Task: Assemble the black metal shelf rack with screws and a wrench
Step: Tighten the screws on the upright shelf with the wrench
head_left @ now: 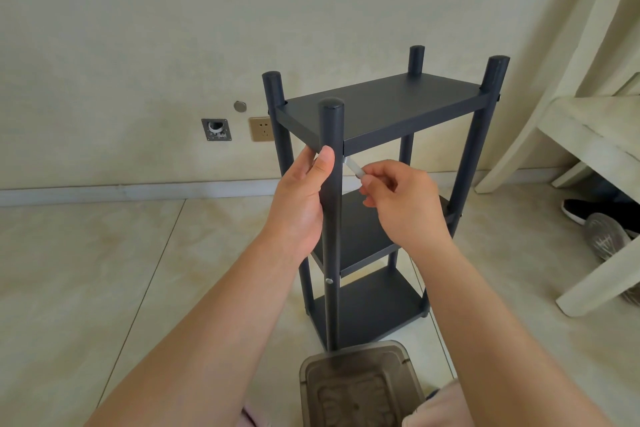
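Tightening a screw under the rack's [381, 107] top shelf.

A brown bin [360, 388] sits nearest, touching the rack's foot. The left hand [301, 204] curls round the front post [330, 218], likely steadying it; the right hand [401, 204] pinches the wrench [354, 166] at the joint. Open floor lies left; a chair [571, 135] crowds the right.

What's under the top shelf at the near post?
Under the top shelf, the right hand pinches a small silvery wrench at the near post, which the left hand grips. The screw itself is hidden.
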